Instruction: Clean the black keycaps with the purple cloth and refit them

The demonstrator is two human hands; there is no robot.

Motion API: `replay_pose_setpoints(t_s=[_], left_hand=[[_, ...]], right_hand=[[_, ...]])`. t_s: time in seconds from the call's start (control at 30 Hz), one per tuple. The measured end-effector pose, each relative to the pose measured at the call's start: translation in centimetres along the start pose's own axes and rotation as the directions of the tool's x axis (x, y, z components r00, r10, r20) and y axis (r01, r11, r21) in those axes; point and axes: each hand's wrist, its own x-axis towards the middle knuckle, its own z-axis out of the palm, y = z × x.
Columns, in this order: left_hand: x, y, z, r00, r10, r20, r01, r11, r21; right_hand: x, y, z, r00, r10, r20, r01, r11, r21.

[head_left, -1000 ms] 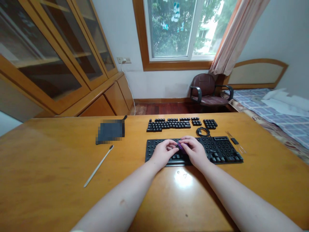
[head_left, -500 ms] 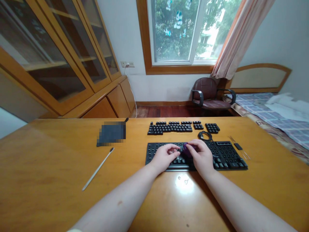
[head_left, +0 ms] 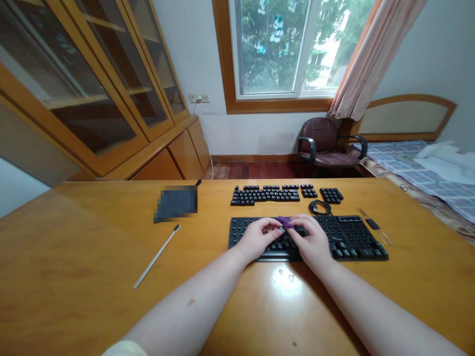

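Observation:
My right hand (head_left: 311, 240) is closed on a purple cloth (head_left: 285, 222), bunched between its thumb and fingers. My left hand (head_left: 260, 239) pinches a small piece at the cloth's edge; it looks like a keycap, though fingers mostly cover it. Both hands meet just above a black keyboard (head_left: 358, 232). Much of the keyboard has bare switch stems, while some keycaps stay along its front edge. Parts of it are hidden under my hands.
Loose black keycaps (head_left: 265, 196) lie in rows behind the keyboard, with a coiled cable (head_left: 319, 207) near them. A wire keycap puller (head_left: 372, 224) lies right. On the left are a white-handled brush (head_left: 158, 257) and a blurred dark pouch (head_left: 176, 201).
The purple cloth has shifted up and left, against my left fingertips. My hands have drawn closer together. The whole view has moved slightly.

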Motion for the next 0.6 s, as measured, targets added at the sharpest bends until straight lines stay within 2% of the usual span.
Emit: replay_pose_setpoints(t_s=[0.07, 0.23, 0.37, 0.6], left_hand=[[0.04, -0.07, 0.02, 1.000, -0.002, -0.004, 0.002, 1.000, 0.009], [0.14, -0.25, -0.02, 0.999, -0.014, -0.043, 0.012, 0.999, -0.052], [0.29, -0.15, -0.10, 0.994, -0.040, -0.100, 0.026, 0.991, -0.132], [0.31, -0.28, -0.20, 0.996, -0.045, -0.070, 0.032, 0.983, -0.180]], right_hand=[[0.10, -0.09, -0.18, 1.000, 0.023, -0.004, -0.023, 1.000, -0.015], [0.16, 0.02, -0.23, 0.976, 0.051, 0.212, -0.080, 0.989, 0.127], [0.07, 0.42, 0.17, 0.979, 0.049, 0.199, -0.089, 0.977, 0.193], [0.20, 0.17, 0.55, 0.983, 0.029, 0.181, -0.042, 0.997, 0.064]])
